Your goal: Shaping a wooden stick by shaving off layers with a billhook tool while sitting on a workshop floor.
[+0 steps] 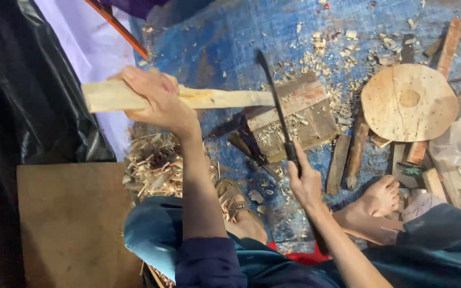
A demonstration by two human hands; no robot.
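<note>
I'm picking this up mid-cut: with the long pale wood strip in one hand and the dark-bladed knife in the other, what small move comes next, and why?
Probably bring the dark-bladed knife down along the long pale wood strip. The right hand holds the blade raised beside the strip's far end, which rests over the worn wooden chopping block, while the left hand grips the near end, well clear of the edge.

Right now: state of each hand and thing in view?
left hand: grip closed on wooden stick
wooden stick: held level, far end over wooden block
right hand: grip closed on knife handle
long knife: blade raised, edge by the stick
wooden block: flat on blue tarp, chips on top
round wooden disc: lying flat, untouched
wood shavings: piled under the left forearm
</note>
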